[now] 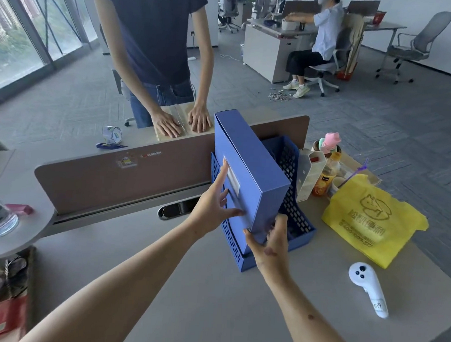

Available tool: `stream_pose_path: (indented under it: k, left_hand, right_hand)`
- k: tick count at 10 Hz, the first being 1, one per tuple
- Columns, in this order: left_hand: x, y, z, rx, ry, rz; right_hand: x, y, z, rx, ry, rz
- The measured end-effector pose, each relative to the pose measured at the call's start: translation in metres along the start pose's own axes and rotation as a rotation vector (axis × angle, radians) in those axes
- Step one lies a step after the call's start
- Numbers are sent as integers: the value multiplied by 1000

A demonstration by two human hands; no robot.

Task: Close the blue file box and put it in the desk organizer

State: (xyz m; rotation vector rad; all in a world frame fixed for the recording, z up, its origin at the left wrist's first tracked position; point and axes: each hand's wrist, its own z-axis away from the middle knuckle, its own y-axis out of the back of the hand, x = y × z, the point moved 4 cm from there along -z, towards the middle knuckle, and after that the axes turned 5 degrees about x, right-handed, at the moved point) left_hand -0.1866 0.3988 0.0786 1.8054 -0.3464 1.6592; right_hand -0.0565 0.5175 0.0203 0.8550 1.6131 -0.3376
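The blue file box (248, 159) is closed and stands tilted on its lower end, inside the left slot of the blue perforated desk organizer (292, 207). A white label shows on its spine. My left hand (215, 204) lies with spread fingers against the spine side of the box. My right hand (270, 240) grips the box's bottom near corner from below. The lower end of the box is hidden behind the organizer's wall and my hands.
A yellow plastic bag (372, 221) and a white controller (369, 288) lie right of the organizer. A white holder (309, 174), a drink bottle (326, 175) and cups stand behind it. A brown desk divider (115, 176) runs across. Another person's hands (182, 122) rest beyond it.
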Motion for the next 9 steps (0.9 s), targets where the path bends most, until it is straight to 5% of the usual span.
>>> stream_pose_path:
  k: [6, 9]
  left_hand:
    - [-24, -21, 22, 67, 163, -6]
    - [-27, -4, 39, 153, 183, -198]
  right_hand:
    - [41, -20, 6, -66, -163, 42]
    - [4, 9, -27, -309, -254, 348]
